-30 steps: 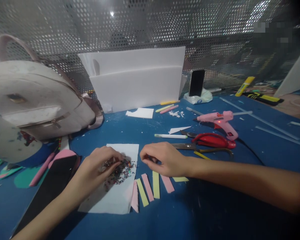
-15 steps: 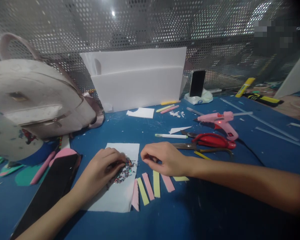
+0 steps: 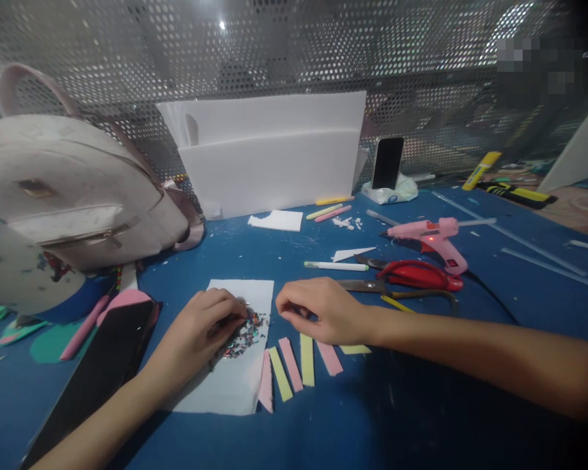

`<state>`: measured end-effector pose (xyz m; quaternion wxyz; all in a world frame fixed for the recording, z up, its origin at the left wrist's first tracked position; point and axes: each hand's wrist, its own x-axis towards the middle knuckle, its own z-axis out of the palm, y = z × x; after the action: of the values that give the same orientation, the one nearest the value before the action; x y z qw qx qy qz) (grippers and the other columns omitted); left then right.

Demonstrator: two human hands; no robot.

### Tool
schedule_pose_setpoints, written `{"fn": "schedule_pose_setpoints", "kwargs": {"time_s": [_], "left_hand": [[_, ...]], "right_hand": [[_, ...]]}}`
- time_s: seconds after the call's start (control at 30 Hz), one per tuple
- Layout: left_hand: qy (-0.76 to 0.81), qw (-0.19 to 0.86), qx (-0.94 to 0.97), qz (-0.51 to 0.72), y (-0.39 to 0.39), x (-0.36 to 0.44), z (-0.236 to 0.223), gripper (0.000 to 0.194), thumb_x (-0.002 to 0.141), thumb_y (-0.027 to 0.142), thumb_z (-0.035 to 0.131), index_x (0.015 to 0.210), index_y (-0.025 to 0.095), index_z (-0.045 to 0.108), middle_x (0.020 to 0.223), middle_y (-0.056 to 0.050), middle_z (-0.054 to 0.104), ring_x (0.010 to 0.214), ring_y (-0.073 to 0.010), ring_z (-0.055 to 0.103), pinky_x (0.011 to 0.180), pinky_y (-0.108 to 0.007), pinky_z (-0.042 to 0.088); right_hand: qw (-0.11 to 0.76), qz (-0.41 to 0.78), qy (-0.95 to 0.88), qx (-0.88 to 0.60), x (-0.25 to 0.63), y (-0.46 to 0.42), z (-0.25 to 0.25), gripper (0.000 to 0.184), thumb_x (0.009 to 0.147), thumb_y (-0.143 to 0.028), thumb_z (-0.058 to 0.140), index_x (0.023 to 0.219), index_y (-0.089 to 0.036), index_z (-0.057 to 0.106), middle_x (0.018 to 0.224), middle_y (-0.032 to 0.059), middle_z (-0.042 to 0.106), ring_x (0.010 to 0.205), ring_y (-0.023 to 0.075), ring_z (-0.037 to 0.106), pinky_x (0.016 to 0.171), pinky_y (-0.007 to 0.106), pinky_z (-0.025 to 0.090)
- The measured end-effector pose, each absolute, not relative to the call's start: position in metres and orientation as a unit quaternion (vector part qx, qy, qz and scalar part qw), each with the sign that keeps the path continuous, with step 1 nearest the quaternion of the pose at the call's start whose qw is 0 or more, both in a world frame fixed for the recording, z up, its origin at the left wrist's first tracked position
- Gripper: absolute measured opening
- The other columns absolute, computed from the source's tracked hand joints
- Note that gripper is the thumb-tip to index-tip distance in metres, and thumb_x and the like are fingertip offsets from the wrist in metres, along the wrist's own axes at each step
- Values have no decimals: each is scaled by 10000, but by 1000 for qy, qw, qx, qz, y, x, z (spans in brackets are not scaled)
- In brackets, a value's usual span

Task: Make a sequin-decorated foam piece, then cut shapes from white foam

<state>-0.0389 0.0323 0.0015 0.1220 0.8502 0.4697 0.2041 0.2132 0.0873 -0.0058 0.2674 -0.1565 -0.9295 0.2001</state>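
Left hand rests on the white paper sheet, fingers curled together and pressed onto the small heap of multicoloured glitter-like shreds. Compared with one second ago, this hand sits slightly further toward 12 o'clock on the sheet, and the heap looks tighter, less scattered toward 6 o'clock. Over the last half second there is almost no change. Judgement: the shreds are being gathered or pinched up, and the motion has paused in contact.

Right hand lies on the blue surface at 3 o'clock of the heap, unmoved across the frames. Its fingers are curled inward with tips close together; whether they pinch anything, I cannot tell.

Pink and yellow paper strips lie fanned just at 6 o'clock of the right hand, partly under it. Red-handled scissors and a pink glue gun lie toward 2 o'clock, well apart from both hands. A dark flat phone lies at 9 o'clock of the left forearm.
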Motion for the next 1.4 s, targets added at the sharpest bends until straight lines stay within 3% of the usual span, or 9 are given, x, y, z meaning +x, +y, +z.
{"fn": "schedule_pose_setpoints", "kwargs": {"time_s": [0.8,1.07,1.4], "left_hand": [[469,137,852,186,33,-38,3,115,949,248,500,921,209,604,910,-32,609,849,-193,545,751,-335,388],[462,131,855,197,32,-39,2,164,968,191,449,946,222,609,950,-27,622,878,-191,561,765,-334,379],[465,138,854,191,32,-38,3,108,950,199,501,951,217,608,958,-36,625,898,-199,558,778,-352,381]], "right_hand": [[259,199,-932,-158,213,87,-5,108,926,-177,412,927,-171,520,837,23,594,702,110,487,640,245,359],[263,200,-931,-155,213,87,-6,102,922,-168,413,928,-172,515,836,21,589,702,109,479,639,243,355],[262,202,-931,-155,213,87,-4,99,924,-165,420,919,-167,519,839,22,591,701,107,480,630,238,350]]}}
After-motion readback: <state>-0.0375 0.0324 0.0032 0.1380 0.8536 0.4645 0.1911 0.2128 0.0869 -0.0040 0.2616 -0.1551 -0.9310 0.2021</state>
